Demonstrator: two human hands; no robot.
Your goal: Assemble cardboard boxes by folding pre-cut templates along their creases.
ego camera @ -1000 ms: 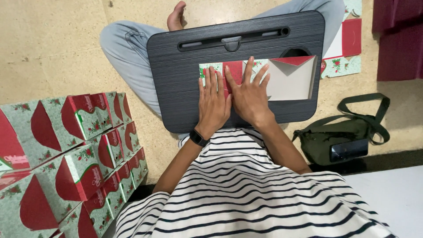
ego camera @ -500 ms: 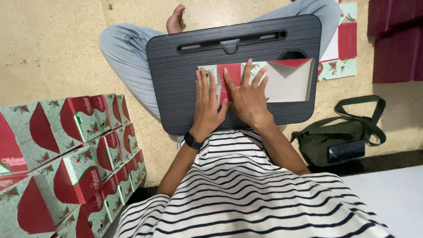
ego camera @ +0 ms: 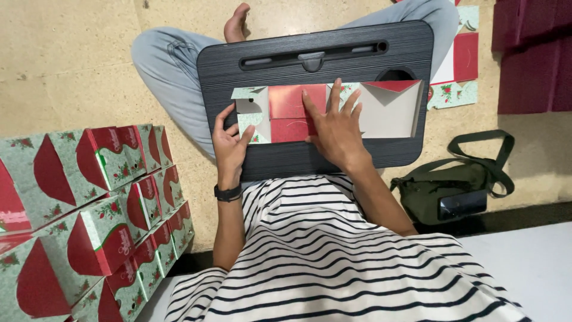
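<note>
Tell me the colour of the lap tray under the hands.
Dark grey, almost black, with fine ridged lines: lap tray, head view.

We count two hands, the left hand (ego camera: 231, 146) and the right hand (ego camera: 335, 128); one flat box blank (ego camera: 333, 107); one dark lap tray (ego camera: 316, 59); one wristwatch (ego camera: 227, 192); one green bag (ego camera: 450, 188); one phone (ego camera: 462, 204). The folded boxes (ego camera: 89, 209) at left number at least ten; edges hide the rest.
</note>
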